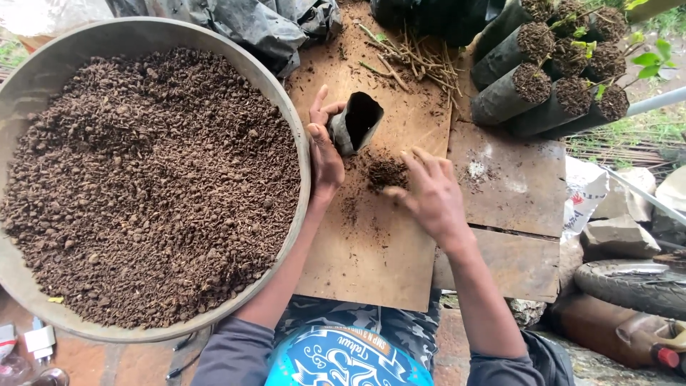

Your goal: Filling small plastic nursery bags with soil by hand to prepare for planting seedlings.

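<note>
1. Wooden boards (371, 250) lie flat across the middle of the frame as a work surface, with bare ground, stones and an old tyre (629, 286) at the lower right.
2. Filling the left half of the frame sits a big round basin (28, 78), heaped with dark crumbly soil (150, 186).
3. Near the upper centre, the left hand (325, 146) grips a small black planting bag (355, 121); thumb and fingers are clamped on its side, and the bag lies tilted with its open mouth facing the upper right.
4. Just below the bag's mouth, a small pile of soil (386, 171) rests on the board.
5. At the centre, the right hand (432, 193) lies palm down with its fingers spread and curved, the fingertips touching the right edge of that pile; it holds nothing.
6. Along the upper right, a cluster of filled black bags (529, 86) leans together, each topped with soil, and a few show green leaves (647, 61).
7. At the top centre, loose twigs and cuttings (414, 61) are scattered on the board, beside crumpled black plastic sheeting (264, 25) behind the basin.
</note>
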